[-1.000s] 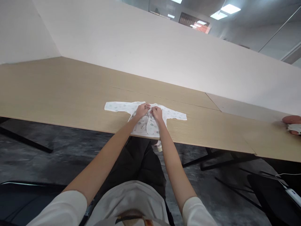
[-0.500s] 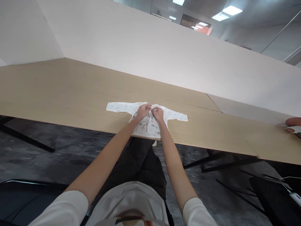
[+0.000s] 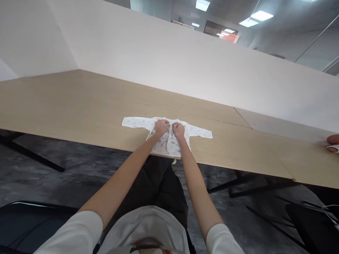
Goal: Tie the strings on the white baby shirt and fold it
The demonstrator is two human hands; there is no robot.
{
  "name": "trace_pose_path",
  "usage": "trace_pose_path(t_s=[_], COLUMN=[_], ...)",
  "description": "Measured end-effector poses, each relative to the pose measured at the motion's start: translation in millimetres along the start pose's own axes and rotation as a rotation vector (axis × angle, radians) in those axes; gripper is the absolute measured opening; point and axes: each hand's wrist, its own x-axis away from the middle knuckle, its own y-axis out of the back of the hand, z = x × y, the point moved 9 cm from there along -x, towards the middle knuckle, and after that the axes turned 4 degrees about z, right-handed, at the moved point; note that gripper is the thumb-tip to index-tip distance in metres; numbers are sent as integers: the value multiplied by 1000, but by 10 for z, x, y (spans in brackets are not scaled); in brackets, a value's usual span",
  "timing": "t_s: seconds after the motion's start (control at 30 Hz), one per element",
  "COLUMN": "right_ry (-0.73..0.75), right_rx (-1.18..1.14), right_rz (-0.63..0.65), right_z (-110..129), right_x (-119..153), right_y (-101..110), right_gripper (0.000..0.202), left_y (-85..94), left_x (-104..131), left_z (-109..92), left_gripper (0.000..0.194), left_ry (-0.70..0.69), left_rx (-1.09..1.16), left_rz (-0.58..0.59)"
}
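A small white baby shirt point(image 3: 173, 145) with a sparse print lies face up on the table, its sleeves spread to both sides and its front edges meeting near the middle. My left hand point(image 3: 161, 126) is closed in a pinch at the upper front, left of the opening. Just across the opening, my right hand point(image 3: 178, 129) pinches too, at the right front edge by the neckline. A small gap separates the fingertips. Whatever fine part lies between them, cloth edge or fastening, is too small to make out.
The long wooden table point(image 3: 87, 102) runs across the view, with a white partition point(image 3: 159, 53) behind it. At the far right edge another person's hand point(image 3: 333, 139) rests by something white. Dark chairs point(image 3: 309, 225) stand below at right and lower left.
My hands have drawn slightly apart at the neckline, still pinching. The view has shifted a little, and the shirt stays in place on the table.
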Motion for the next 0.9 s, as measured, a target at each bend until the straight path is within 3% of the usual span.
trace_pose_path(t_s=[0.13,0.27,0.4,0.5,0.7,0.9], right_ry=[25,10,18,40,89,48], right_rx=[111,158,92,-48,-237,-386], right_rz=[38,81,132,188,92,67], right_z=[80,123,152,145,76,-4], right_x=[54,87,90,131,322,337], right_y=[-24,-31,-24,-42,55,100], right_gripper=[34,37,28,19,28,34], left_y=[74,127,66,40,12,-29], left_x=[48,138,246,291,291,279], left_z=[-8,-10,-56,-85,-92,-79], left_gripper=[26,28,30,30,19,21], left_ry=[60,6,-166,-261,-327,-329], left_rx=[-190,-248,-114,-37,126,250], left_rz=[-3,37,151,173,122,156])
